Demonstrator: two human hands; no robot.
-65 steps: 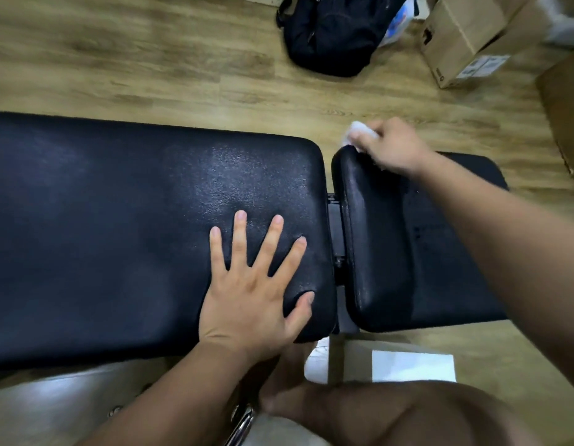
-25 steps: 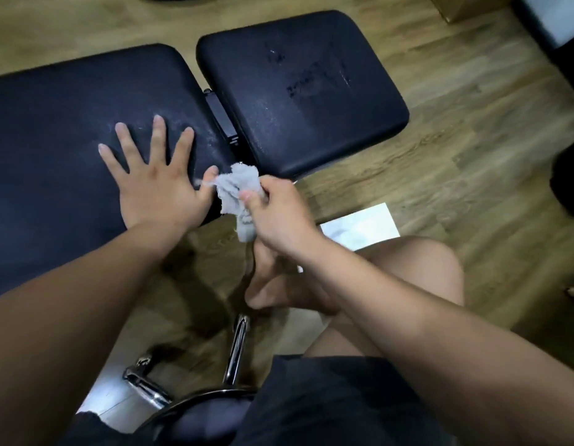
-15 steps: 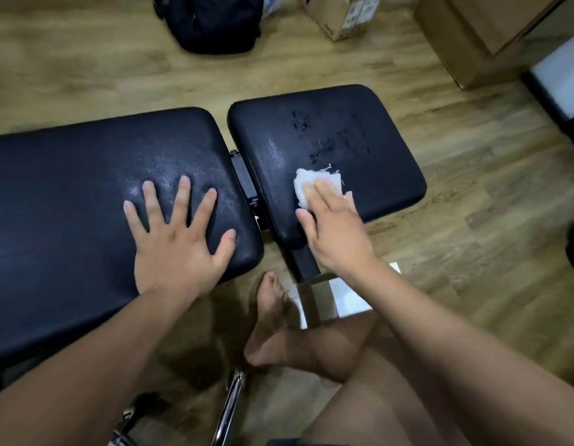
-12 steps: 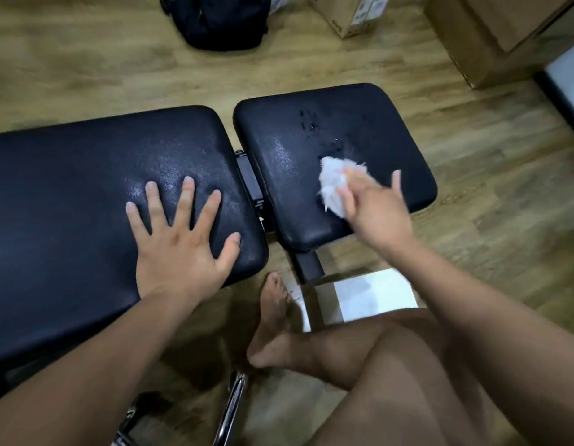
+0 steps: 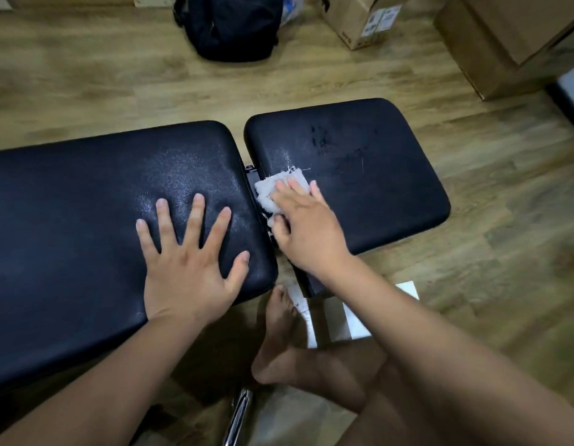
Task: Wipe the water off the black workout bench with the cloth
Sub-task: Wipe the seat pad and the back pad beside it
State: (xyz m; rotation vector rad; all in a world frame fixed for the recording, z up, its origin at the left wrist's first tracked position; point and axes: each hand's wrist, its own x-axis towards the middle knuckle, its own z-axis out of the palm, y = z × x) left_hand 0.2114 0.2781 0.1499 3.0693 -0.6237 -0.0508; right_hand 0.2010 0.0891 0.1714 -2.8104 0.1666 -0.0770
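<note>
**Cloth pressed at the inner edge of the small bench pad**

We see the black workout bench [image 5: 86,226] running across the middle of the frame in two pads: a long one on the left and a shorter seat pad [image 5: 375,175] on the right, with a narrow gap between them. Our left hand [image 5: 189,262] lies flat on the long pad near its right end, fingers spread wide and gripping nothing. Our right hand [image 5: 305,230] is flattened, fingers extended, pressing the white cloth [image 5: 272,191] down onto the left edge of the seat pad, right beside the gap. The cloth is frayed, with loose threads sticking out at its upper corner, and part of it is hidden under our fingers. A patch of darker marks [image 5: 321,140] shows on the seat pad above the cloth, toward the upper centre; the long pad glistens with fine speckles around our left fingers.

A bare foot [image 5: 276,333] rests on the wooden floor [image 5: 86,75] below the gap. At the top of the frame sit a black backpack [image 5: 234,24] and cardboard boxes [image 5: 359,17].
</note>
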